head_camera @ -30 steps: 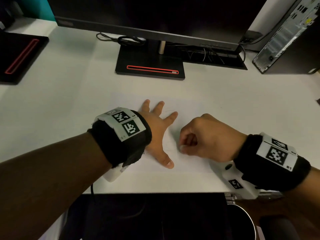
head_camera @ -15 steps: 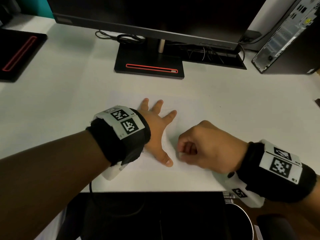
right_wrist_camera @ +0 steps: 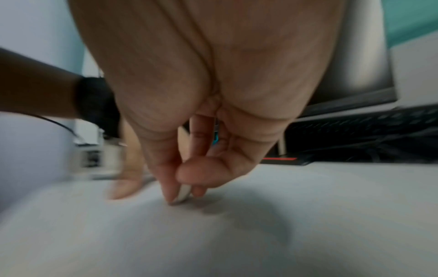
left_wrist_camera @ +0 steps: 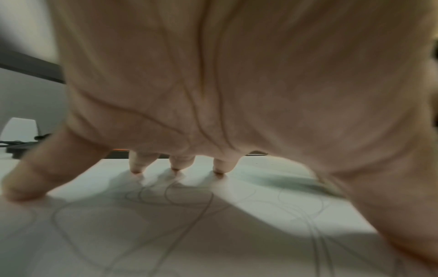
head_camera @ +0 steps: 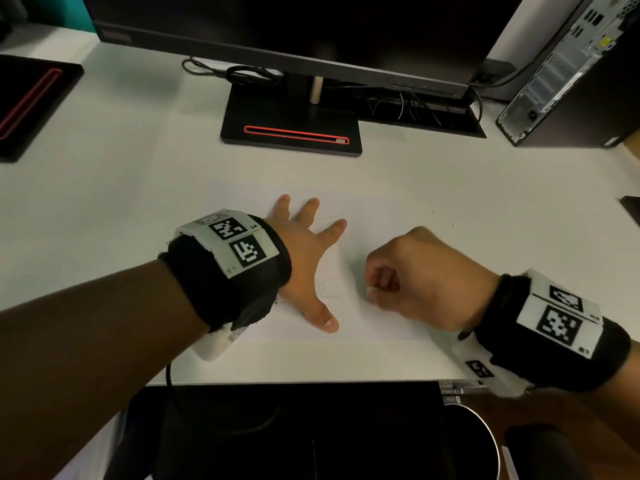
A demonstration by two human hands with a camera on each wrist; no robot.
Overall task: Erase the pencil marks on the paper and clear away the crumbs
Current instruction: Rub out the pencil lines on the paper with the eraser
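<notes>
A white sheet of paper (head_camera: 367, 209) lies on the white desk near its front edge, with faint looping pencil marks (head_camera: 329, 285) on it, clearer in the left wrist view as pencil marks (left_wrist_camera: 189, 215). My left hand (head_camera: 304, 258) lies flat on the paper with fingers spread, fingertips (left_wrist_camera: 175, 166) touching the sheet. Just right of it, my right hand (head_camera: 381, 289) is curled and pinches a small white eraser (right_wrist_camera: 183, 195), whose tip touches the paper (right_wrist_camera: 260, 224). No crumbs can be made out.
A monitor stand (head_camera: 291, 129) with a red stripe sits behind the paper, cables beside it. A computer tower (head_camera: 568, 71) stands at the back right, a black pad (head_camera: 31, 98) at the far left. Below the desk's front edge (head_camera: 294, 382) is a round bin (head_camera: 481, 441).
My right hand with the eraser has shifted slightly to the right and toward me on the paper. My left hand stays pressed flat in the same spot.
</notes>
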